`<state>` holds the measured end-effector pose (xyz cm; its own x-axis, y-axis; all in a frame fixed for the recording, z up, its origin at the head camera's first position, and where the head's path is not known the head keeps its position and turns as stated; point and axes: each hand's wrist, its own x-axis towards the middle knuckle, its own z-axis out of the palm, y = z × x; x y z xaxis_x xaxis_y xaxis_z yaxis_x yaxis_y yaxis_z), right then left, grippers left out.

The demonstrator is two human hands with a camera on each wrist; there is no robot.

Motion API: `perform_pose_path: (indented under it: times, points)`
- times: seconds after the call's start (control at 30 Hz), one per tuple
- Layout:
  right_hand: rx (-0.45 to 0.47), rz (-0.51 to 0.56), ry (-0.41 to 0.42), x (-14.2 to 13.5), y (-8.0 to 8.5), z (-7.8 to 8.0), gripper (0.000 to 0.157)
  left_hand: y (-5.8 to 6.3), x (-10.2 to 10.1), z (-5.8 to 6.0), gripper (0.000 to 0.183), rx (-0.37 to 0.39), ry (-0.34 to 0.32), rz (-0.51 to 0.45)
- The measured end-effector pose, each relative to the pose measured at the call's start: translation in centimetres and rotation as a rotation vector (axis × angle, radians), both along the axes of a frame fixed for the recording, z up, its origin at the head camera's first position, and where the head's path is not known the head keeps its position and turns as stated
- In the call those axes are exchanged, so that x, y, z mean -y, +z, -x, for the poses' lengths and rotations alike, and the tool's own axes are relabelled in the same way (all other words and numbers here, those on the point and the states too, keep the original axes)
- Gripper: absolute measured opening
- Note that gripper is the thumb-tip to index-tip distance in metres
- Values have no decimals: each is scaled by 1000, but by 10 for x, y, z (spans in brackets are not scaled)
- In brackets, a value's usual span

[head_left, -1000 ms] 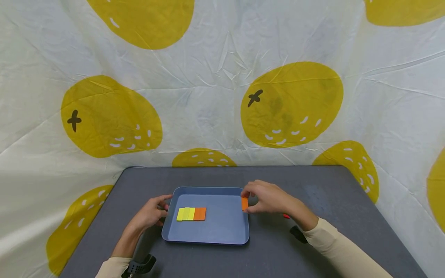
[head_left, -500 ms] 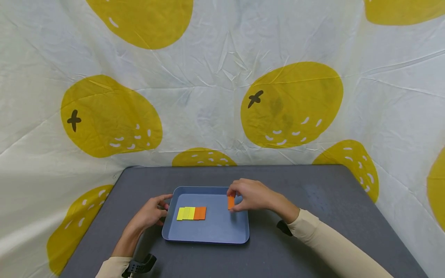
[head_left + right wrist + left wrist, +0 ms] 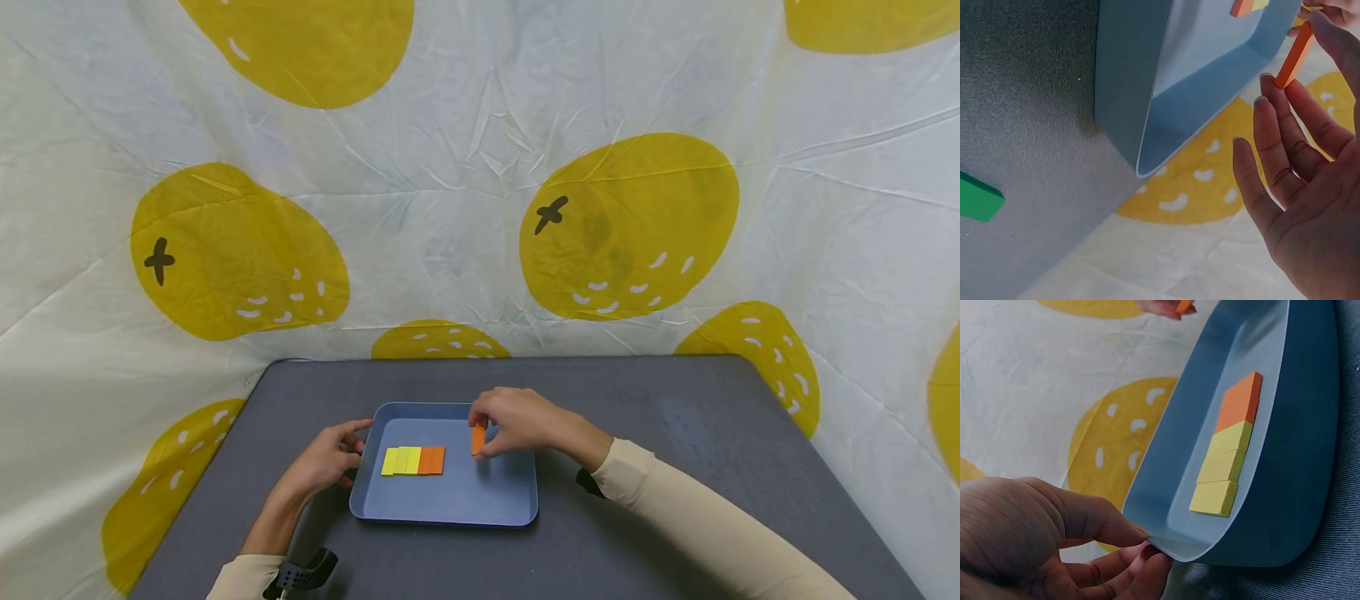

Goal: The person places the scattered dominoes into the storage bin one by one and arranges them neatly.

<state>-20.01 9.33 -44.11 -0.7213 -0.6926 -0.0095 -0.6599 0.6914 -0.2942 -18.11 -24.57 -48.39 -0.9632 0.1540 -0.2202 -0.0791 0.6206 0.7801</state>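
My right hand [image 3: 521,419] pinches an orange wooden block [image 3: 477,439] on end between thumb and fingertips, above the right half of the blue tray [image 3: 450,511]. In the right wrist view the orange block [image 3: 1295,55] is held by its two ends, while the other fingers spread loosely. My left hand [image 3: 324,461] grips the tray's left rim, its thumb at the edge and fingers curled outside, as the left wrist view shows. Inside the tray lies a row of three yellow blocks [image 3: 1217,465] and two orange blocks [image 3: 1239,403], side by side and touching.
The tray stands on a dark grey table [image 3: 600,533]. A green block [image 3: 979,199] lies on the table outside the tray in the right wrist view. Behind the table hangs a white cloth [image 3: 450,242] with yellow fruit prints.
My right hand has carried the orange block leftward from the tray's right rim to over its interior. A red piece near the right wrist is now out of sight. My left hand stays put.
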Motion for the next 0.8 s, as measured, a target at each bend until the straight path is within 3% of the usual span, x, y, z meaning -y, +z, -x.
perform_pose_path:
  times: [0.8]
  points:
    - [18,-157,47,45,-12,19,39,-1,2,0,62,-8,-11,-6]
